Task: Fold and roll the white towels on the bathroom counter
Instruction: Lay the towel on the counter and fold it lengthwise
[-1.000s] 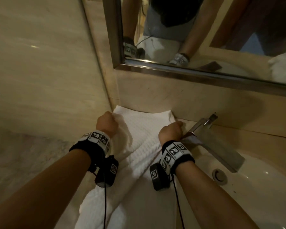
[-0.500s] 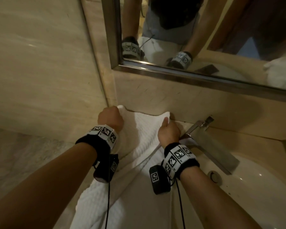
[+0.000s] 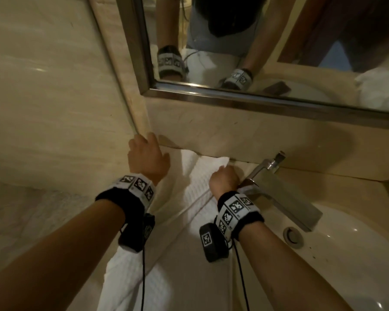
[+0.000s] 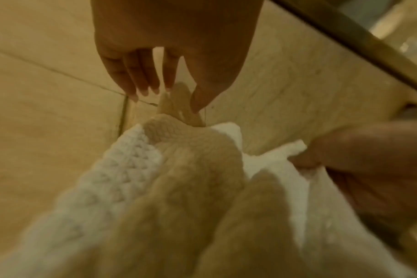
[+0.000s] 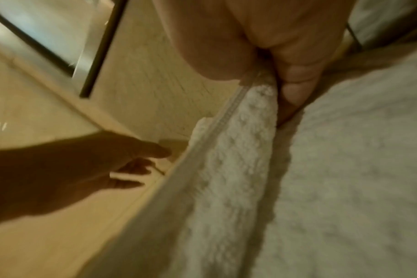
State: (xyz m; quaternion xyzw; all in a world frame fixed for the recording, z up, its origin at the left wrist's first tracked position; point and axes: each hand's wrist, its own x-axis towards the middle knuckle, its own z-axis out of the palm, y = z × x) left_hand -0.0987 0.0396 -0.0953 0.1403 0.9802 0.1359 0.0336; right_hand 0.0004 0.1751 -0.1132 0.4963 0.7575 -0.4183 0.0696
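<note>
Beige stone wall (image 3: 43, 97) fills the left of the head view, meeting the counter (image 3: 20, 221) at the lower left. Next, left of centre, the left hand (image 3: 147, 159) hangs with its fingers (image 4: 141, 75) straight and slightly spread, holding nothing; the fingertips sit just beside a far corner of the white towel (image 3: 195, 187) at the back wall. That towel runs as a long strip from the middle of the frame down to the bottom edge, lying on the counter left of the sink (image 3: 357, 254). Right of centre, the right hand (image 3: 224, 180) pinches the towel's other far corner between thumb and curled fingers, close to the faucet (image 3: 279, 187). A mirror (image 3: 256, 52) spans the upper right.

The step in hand looks like squaring the far end for a lengthwise fold. To do it well, the left hand should take its corner, both hands should pull the edge taut and level, and the hem must stay clear of the faucet and basin so it neither snags nor slips in.
</note>
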